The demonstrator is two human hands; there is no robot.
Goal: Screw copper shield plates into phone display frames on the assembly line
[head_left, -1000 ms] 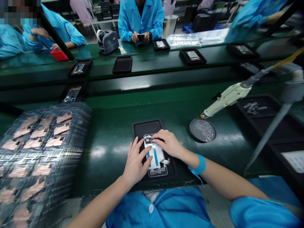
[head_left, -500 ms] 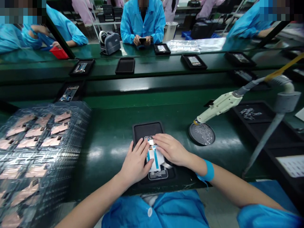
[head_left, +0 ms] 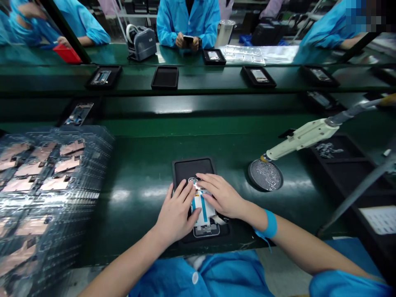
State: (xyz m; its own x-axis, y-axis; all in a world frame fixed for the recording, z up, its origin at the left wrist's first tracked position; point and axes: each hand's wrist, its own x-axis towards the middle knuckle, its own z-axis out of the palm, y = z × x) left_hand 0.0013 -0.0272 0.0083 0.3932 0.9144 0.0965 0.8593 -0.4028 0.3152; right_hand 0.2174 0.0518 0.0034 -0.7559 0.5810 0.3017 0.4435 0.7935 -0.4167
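Left hand is held palm down, fingers spread, at left edge of phone. Right hand is angled over its top; any pinch cannot be told.

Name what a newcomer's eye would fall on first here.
Probably the stack of clear trays at left, holding copper-coloured pieces. Then the pale power screwdriver at right, slanting down towards a round dish. In the centre, the left hand and right hand touch an opened phone in a black tray.
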